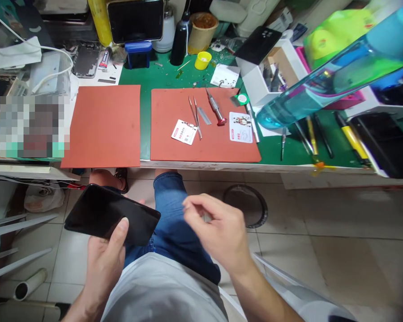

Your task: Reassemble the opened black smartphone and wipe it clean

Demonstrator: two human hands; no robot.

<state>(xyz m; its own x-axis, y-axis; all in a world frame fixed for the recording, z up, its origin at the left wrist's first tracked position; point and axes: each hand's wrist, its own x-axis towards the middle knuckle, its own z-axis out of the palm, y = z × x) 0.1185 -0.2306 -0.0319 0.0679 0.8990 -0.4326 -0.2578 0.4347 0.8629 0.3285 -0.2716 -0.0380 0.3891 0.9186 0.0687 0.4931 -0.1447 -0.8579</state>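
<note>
Mat (102,127), orange-red, flat at the front of the green desk (134,77). Below it, in front of the desk edge and above the lap: black phone (97,214), glossy face up, held in the left hand (105,255), thumb on the front face, palm beneath. Second mat (181,152), same colour, to the right; on it, in order: white card (183,133), tweezers (199,130) just beside, flat grey strip (204,116), red-ended screwdriver (215,105). Below these, right hand (221,228), apart from the phone; fingers curled in, thumb and forefinger tips together; cannot tell whether anything small is pinched. Printed card (241,127) near the mat's right edge. Further right: slanting blue bottle (309,96); yellow-and-black pen (352,138).
</note>
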